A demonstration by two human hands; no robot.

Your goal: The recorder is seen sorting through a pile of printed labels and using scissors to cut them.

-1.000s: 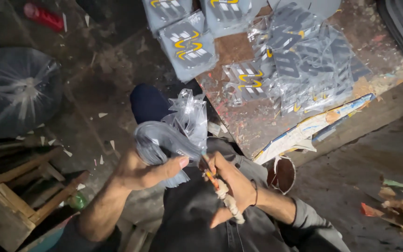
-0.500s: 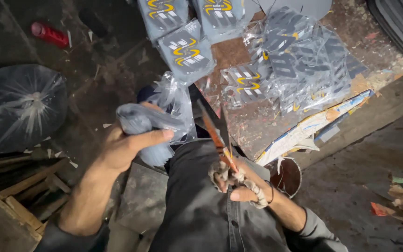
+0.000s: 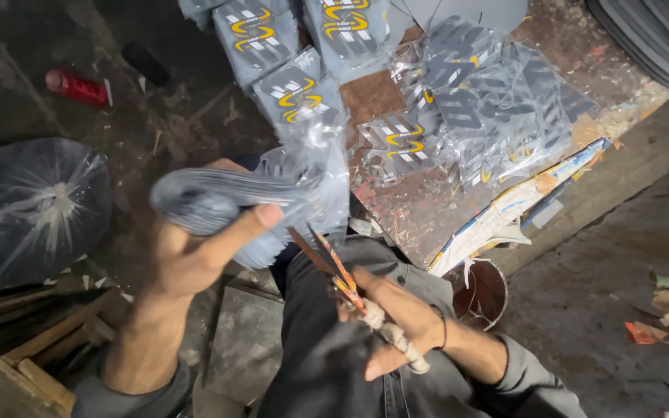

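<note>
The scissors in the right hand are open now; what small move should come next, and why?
Probably bring the scissors up to the loose plastic of the grey wrapped bundle and close them there. The left hand holds the bundle raised, the right hand holds the blades parted just below the plastic, not yet touching it.

A rough small workshop or packing spot is shown. A stained, scratched wooden work board [image 3: 420, 209] is covered with clear plastic packets of grey pieces with yellow markings [image 3: 458, 101]. A dirty concrete floor [image 3: 598, 310] is littered with paper scraps, and rough wooden planks [image 3: 32, 340] and a red can [image 3: 77, 85] are left lying about.
</note>
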